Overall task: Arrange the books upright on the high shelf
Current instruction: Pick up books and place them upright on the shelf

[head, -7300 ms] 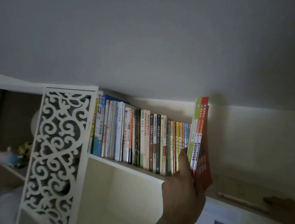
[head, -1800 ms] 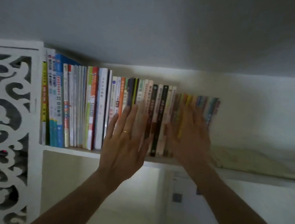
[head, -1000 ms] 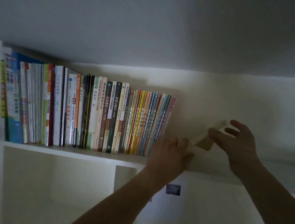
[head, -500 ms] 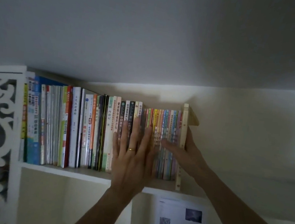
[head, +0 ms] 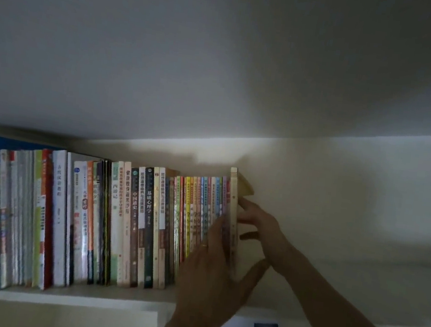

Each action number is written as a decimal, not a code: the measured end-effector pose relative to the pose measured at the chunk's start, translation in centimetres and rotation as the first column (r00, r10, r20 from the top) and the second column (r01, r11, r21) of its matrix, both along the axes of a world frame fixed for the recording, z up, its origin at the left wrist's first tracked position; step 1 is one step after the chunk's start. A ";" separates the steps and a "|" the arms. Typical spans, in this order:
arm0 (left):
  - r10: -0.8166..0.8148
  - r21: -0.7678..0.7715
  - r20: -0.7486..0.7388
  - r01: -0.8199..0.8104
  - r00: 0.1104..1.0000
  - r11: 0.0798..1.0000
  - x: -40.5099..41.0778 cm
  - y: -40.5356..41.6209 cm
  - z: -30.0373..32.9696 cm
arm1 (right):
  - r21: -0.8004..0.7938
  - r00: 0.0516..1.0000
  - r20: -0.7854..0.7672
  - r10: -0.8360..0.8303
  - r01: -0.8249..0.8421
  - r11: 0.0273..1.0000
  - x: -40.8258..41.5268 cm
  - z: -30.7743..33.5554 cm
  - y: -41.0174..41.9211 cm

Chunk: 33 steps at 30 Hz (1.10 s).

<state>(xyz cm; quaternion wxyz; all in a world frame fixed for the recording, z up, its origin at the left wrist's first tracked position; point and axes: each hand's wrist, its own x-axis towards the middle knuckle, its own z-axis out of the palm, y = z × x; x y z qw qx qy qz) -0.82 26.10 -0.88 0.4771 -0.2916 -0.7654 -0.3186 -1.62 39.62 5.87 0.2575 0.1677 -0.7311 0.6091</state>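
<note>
2 hands meet at the right end of a row of books (head: 132, 223) standing upright on the high shelf (head: 64, 300). Left hand (head: 212, 273) lies flat with straight fingers against the spines, thumb spread under the tall cream book (head: 232, 208) at the row's end. Right hand (head: 263, 228) presses that book's outer cover with loose, uncurled fingers, nothing grasped.

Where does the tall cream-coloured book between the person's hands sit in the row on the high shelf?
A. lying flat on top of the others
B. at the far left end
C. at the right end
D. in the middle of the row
C: the cream book stands upright as the last spine on the right, with bare shelf beyond it.
</note>
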 end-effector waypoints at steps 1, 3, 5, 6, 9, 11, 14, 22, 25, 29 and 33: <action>0.019 0.005 0.045 -0.019 0.999 1.000 -0.4 0.6 0.1 | -0.117 1.000 0.022 -0.014 0.016 0.993 0.0 0.6 0.5; -0.022 -0.002 0.079 0.023 0.997 1.000 -1.2 0.9 0.1 | -0.215 0.997 0.074 -0.017 0.033 0.976 -0.1 2.0 1.1; -0.188 0.064 0.132 0.181 0.973 0.981 -1.5 0.2 0.1 | -0.206 0.990 0.138 0.014 0.015 0.978 -0.4 3.4 1.3; -0.307 0.112 0.180 0.290 0.934 0.950 -1.7 -0.5 0.0 | -0.214 0.985 0.172 0.013 0.024 0.977 -0.7 3.9 1.6; -0.611 0.276 0.305 0.546 0.731 0.791 -1.7 -2.4 0.0 | -0.205 0.976 0.211 -0.061 0.105 0.973 -0.7 5.5 2.4; -0.694 0.341 0.342 0.605 0.634 0.720 -1.6 -3.0 0.1 | -0.151 0.970 0.218 -0.106 0.141 0.978 -0.6 6.0 3.1; -0.691 0.296 0.334 0.624 0.641 0.723 -1.7 -3.3 0.5 | -0.138 0.965 0.250 -0.078 0.115 0.984 0.5 6.1 4.7; -0.244 -0.063 -0.158 0.236 0.957 0.970 -0.1 0.3 0.0 | -0.506 0.968 0.241 0.073 0.061 0.860 6.6 4.3 11.9; -0.185 -0.189 -0.249 0.140 0.951 0.972 1.1 1.8 -1.3 | -0.501 0.932 0.362 0.018 0.178 0.847 9.2 1.2 14.9; -0.098 -0.209 -0.162 0.063 0.982 0.976 2.3 3.5 -2.9 | -0.361 0.844 0.536 -0.023 0.254 0.897 10.8 -3.3 18.0; -0.243 0.021 0.207 0.244 0.948 0.970 4.8 4.8 -3.3 | -0.392 0.876 0.472 -0.100 0.310 0.866 12.6 -6.3 18.3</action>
